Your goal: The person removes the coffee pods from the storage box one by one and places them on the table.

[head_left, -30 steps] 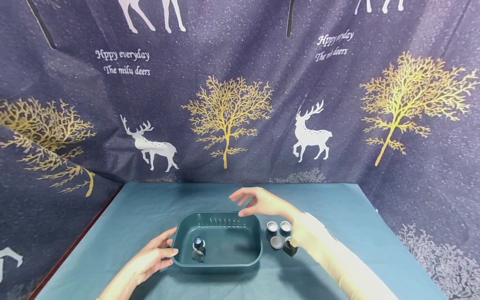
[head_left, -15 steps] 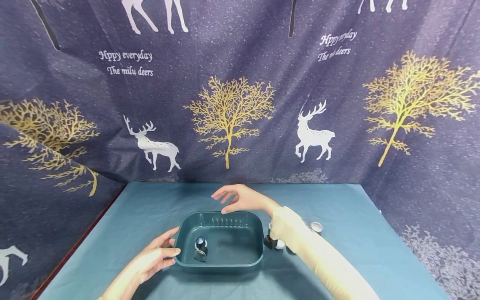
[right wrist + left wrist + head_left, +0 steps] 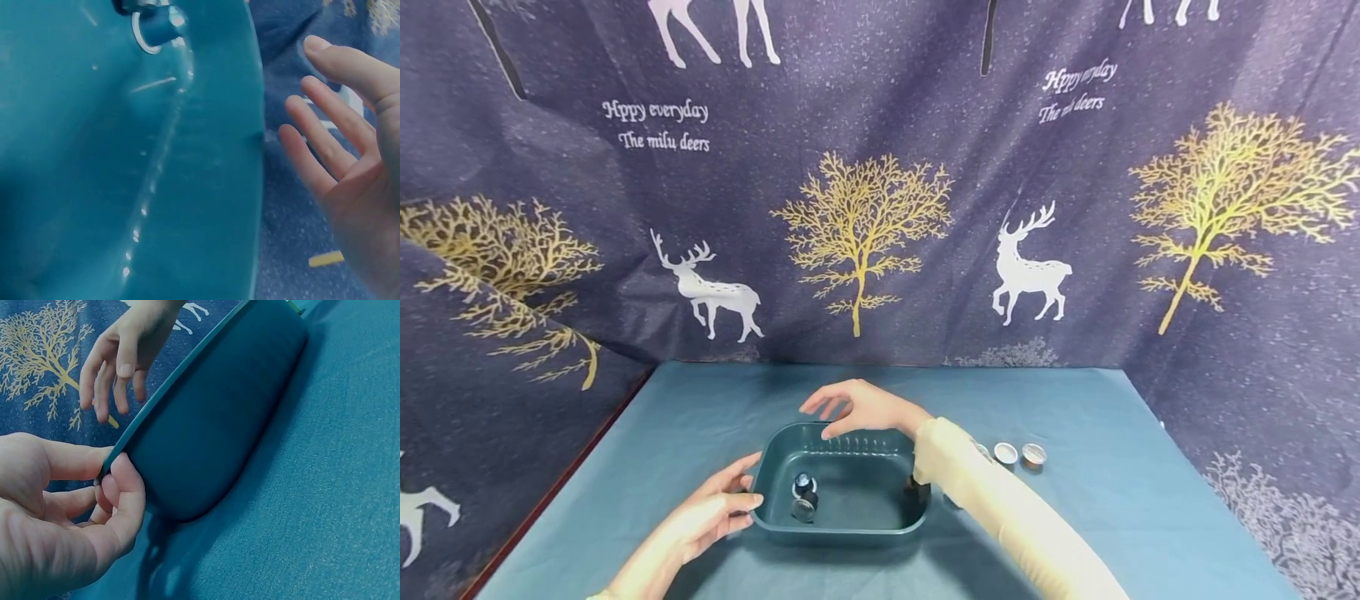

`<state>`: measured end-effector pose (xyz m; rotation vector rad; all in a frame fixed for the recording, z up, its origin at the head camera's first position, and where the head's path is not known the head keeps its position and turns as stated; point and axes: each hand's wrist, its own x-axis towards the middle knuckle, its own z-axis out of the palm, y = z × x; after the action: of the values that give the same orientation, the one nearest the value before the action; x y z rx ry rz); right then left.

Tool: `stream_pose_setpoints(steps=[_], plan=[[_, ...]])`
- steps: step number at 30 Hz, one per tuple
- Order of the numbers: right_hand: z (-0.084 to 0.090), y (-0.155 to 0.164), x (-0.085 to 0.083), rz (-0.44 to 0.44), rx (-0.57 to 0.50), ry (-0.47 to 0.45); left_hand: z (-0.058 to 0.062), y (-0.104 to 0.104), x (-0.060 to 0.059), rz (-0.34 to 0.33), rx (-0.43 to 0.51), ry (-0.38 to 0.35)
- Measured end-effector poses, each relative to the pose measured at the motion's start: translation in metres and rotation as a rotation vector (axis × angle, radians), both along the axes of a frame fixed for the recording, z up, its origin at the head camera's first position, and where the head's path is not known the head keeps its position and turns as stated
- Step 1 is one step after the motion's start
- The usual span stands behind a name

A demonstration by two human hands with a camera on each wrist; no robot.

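Note:
My left hand (image 3: 722, 504) pinches the left rim of a dark green plastic basin (image 3: 857, 492) between thumb and fingers; the left wrist view shows this grip from outside the wall. Toward the left of the basin floor sit two small capsules, like coffee pods: a bluish one (image 3: 803, 483) with a pale rim, and a darker one (image 3: 804, 507) touching or very near it. Over the basin's back rim hovers my right hand (image 3: 861, 408), fingers spread and loosely bent, holding nothing. In the right wrist view its empty palm (image 3: 356, 187) shows beside the basin's edge.
Right of the basin, several more capsules stand on the blue-green cloth, among them a pale-topped one (image 3: 1005, 454) and a silver-topped one (image 3: 1033, 455); the right sleeve (image 3: 992, 508) covers others partly. A patterned curtain (image 3: 880, 208) hangs behind the table.
My right hand has moved left, from the basin's back right corner to over the middle of its back rim. More capsules at the right are uncovered. The left hand keeps its hold.

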<state>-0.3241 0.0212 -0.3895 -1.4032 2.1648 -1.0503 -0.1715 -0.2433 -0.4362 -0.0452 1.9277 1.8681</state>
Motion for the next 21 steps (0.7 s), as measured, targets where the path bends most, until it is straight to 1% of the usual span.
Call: stream_pose_setpoints(steps=[4,6,13,17,21], plan=[[-0.007,-0.011,0.005,0.032,0.05,0.02,0.0,0.0,0.0,-0.004,-0.001,0.002],[-0.01,-0.016,0.007,0.037,0.079,0.023,0.0,-0.001,0.0,-0.007,0.0,-0.001],[-0.022,-0.027,0.013,0.053,0.168,0.08,0.0,-0.001,0.0,-0.01,-0.013,0.005],[-0.027,-0.032,0.016,0.074,0.207,0.092,0.001,-0.001,0.0,-0.011,-0.018,0.009],[-0.034,-0.035,0.019,0.076,0.241,0.073,0.001,0.0,-0.001,-0.003,-0.024,0.001]])
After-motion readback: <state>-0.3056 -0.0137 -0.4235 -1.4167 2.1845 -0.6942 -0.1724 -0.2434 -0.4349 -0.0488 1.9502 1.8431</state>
